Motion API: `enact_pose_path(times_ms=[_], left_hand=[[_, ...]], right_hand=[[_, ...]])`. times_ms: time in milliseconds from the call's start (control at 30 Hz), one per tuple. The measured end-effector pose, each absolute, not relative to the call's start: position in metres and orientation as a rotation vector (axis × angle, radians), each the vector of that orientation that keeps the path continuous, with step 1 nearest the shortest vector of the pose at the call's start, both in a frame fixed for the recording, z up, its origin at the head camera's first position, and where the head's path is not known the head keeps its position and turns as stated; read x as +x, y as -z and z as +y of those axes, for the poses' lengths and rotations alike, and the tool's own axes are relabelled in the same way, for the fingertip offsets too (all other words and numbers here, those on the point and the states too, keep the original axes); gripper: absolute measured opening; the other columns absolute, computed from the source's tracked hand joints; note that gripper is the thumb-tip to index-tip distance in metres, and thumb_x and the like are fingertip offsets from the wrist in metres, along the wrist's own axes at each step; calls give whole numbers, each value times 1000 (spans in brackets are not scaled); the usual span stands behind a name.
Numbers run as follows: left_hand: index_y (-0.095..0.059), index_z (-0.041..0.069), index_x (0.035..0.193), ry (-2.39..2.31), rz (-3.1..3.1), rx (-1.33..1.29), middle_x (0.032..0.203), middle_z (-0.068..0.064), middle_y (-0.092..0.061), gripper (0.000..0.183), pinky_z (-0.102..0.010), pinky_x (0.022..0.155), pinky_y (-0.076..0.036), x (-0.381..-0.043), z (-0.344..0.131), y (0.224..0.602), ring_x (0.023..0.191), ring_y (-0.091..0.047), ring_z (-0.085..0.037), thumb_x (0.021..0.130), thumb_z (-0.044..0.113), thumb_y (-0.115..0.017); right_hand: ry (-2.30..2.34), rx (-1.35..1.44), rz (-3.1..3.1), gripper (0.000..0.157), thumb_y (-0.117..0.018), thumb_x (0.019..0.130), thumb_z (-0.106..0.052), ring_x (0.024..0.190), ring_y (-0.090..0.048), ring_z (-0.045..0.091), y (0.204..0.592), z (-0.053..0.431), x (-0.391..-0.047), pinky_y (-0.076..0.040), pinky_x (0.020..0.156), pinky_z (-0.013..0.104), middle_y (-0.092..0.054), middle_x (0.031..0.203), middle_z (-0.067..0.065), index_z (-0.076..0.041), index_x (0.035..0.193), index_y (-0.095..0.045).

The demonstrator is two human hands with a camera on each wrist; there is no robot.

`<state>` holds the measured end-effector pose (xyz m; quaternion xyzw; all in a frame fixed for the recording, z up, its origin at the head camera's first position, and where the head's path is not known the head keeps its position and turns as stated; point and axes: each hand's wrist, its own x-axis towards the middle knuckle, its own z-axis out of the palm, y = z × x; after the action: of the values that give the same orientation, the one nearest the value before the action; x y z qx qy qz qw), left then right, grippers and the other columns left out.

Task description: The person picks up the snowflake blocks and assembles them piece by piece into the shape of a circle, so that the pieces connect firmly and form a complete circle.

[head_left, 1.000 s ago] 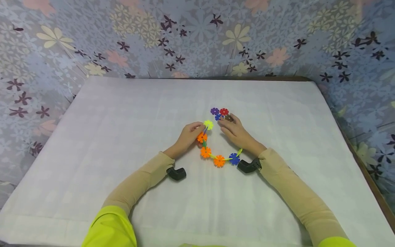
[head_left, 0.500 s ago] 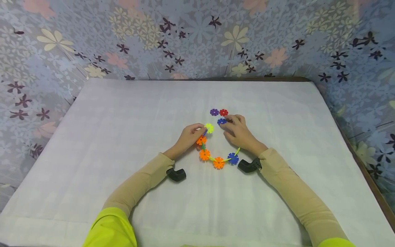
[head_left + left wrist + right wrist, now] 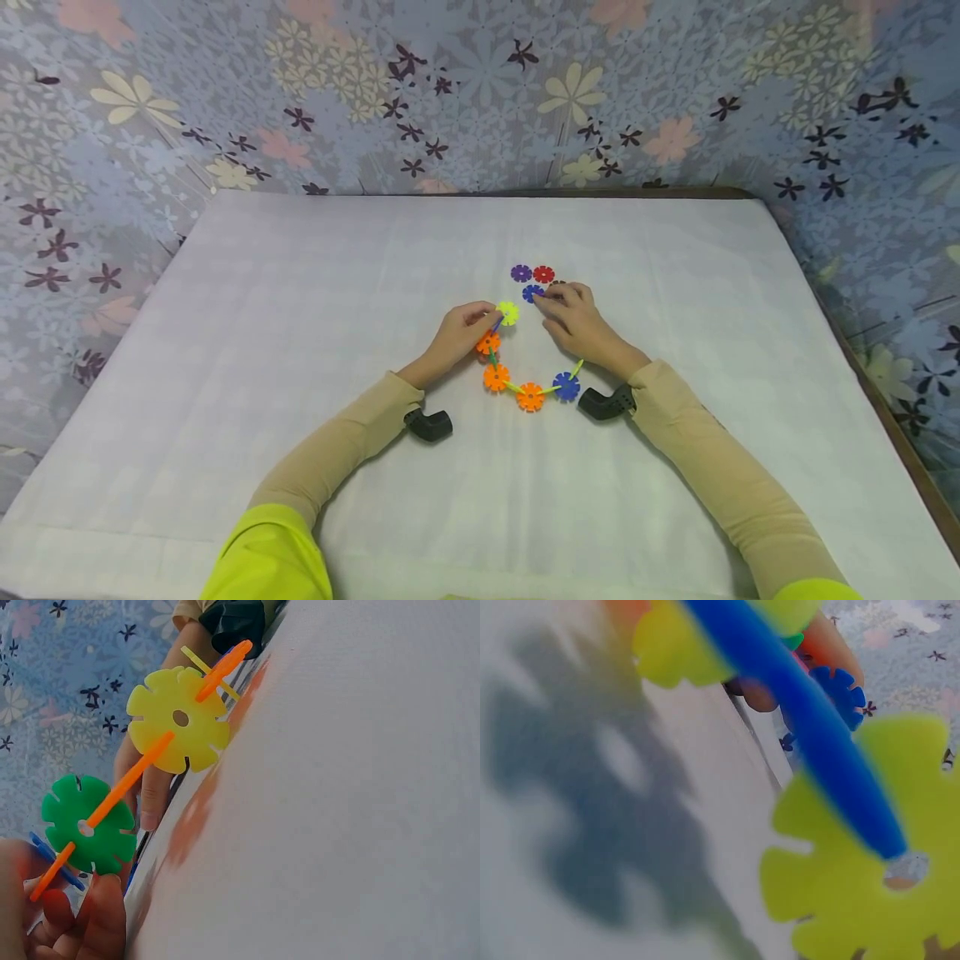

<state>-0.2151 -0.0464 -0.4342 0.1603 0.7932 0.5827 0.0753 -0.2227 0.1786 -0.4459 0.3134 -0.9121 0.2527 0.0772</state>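
Observation:
In the head view my left hand (image 3: 459, 335) pinches a chain of notched plastic flower discs near its far end. A yellow disc (image 3: 507, 313) tops that end; orange discs (image 3: 531, 397) and a blue one (image 3: 566, 387) curve round toward my right wrist. Close up in the left wrist view, a green disc (image 3: 90, 825) and a yellow one are joined by orange discs slotted edge-on. My right hand (image 3: 579, 321) holds a loose blue disc (image 3: 532, 293) by its near right edge, between thumb and finger. The fingers partly cover a brown disc (image 3: 557, 283).
A purple disc (image 3: 521, 273) and a red disc (image 3: 543, 274) lie just beyond my right fingers. White cloth (image 3: 337, 275) covers the table, which meets a floral-patterned backdrop (image 3: 480, 108). A black wrist device (image 3: 606, 403) sits close to the chain's right end.
My right hand has drawn the loose blue disc toward me, apart from the purple and red discs, then shifted it slightly left. My left hand and the chain have moved slightly nearer.

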Motion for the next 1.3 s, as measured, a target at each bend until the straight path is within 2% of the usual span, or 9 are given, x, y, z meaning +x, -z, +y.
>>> enact_pose_path(times_ms=[167, 333, 467, 633, 800, 1000, 1133, 1300], left_hand=[[-60, -8, 96, -1733, 2403, 522, 63, -5, -51, 17, -22, 60, -34, -202, -45, 410, 56, -40, -10, 90, 5, -52], [-59, -9, 97, -1729, 2387, 515, 61, -5, -50, 17, -22, 59, -34, -197, -45, 402, 54, -39, -9, 90, 5, -51], [-59, -9, 97, -1731, 2379, 521, 60, -5, -50, 18, -22, 58, -33, -200, -45, 406, 52, -38, -9, 91, 5, -51], [-61, -6, 98, -1731, 2371, 533, 62, -4, -51, 19, -22, 58, -33, -212, -45, 428, 53, -39, -11, 91, 9, -52], [-61, -3, 96, -1718, 2378, 557, 68, -4, -54, 20, -23, 61, -36, -215, -45, 437, 60, -43, -13, 91, 14, -53], [-62, -3, 92, -1703, 2384, 533, 73, -5, -55, 18, -24, 64, -37, -216, -45, 437, 66, -44, -14, 91, 13, -53], [-63, -3, 92, -1635, 2408, 487, 78, -5, -58, 19, -23, 67, -38, -217, -45, 436, 69, -45, -14, 90, 13, -53], [-64, -5, 96, -1580, 2390, 489, 81, -8, -61, 22, -24, 73, -40, -217, -46, 434, 72, -48, -13, 90, 14, -53]], right_hand=[[-794, 979, -2722, 20, -54, 86, -3, 125, -20, 41, 447, 178, -225, -5, 102, 46, -42, 129, 20, 2, 104, -59], [-947, 927, -2733, 5, -57, 86, -4, 125, -22, 37, 448, 179, -225, -14, 101, 46, -49, 125, 14, -5, 89, -61], [-991, 929, -2710, 6, -60, 84, -4, 123, -26, 35, 448, 179, -225, -18, 99, 48, -54, 120, 12, -9, 81, -59], [-1089, 948, -2688, 9, -65, 80, -3, 117, -32, 33, 447, 179, -224, -21, 97, 49, -60, 110, 11, -9, 75, -61], [-1155, 963, -2692, 3, -69, 78, -5, 114, -36, 30, 446, 179, -223, -25, 94, 49, -63, 105, 8, -5, 79, -65], [-1292, 839, -2671, 26, -71, 75, -2, 92, -48, 25, 443, 177, -221, -38, 82, 40, -59, 92, 9, -2, 98, -60], [-1484, 702, -2573, 19, -69, 76, 0, 79, -58, 21, 443, 176, -219, -46, 73, 30, -62, 86, 9, 1, 94, -63], [-1614, 674, -2518, 15, -69, 77, -1, 82, -60, 21, 442, 175, -217, -46, 75, 25, -64, 88, 11, 2, 91, -67]])
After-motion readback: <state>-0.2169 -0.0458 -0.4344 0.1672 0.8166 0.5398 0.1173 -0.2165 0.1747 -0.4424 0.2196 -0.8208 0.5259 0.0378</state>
